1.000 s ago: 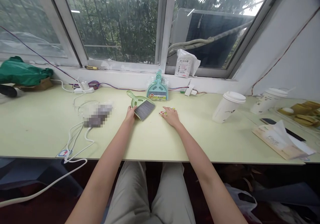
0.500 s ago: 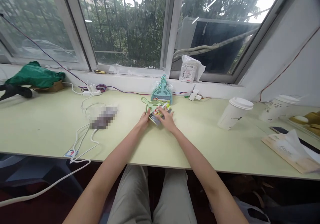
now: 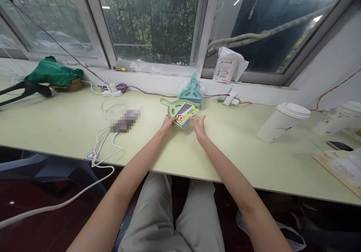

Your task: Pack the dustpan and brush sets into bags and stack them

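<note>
From my seat I see a light-green plastic dustpan carrying a grey-bristled brush, with a bright yellow-and-white printed card label across the bristles. My left hand grips the dustpan's near-left edge. My right hand has its fingertips at the label's right end; whether they pinch it, I can't tell. Behind stand nested teal plastic dustpans on the pale-green tabletop; a white lidded paper cup stands well to the right.

We lose some of the left hand behind the green dustpan, the dark lump is all pixelated, and the tissue pack gets cropped.
</note>
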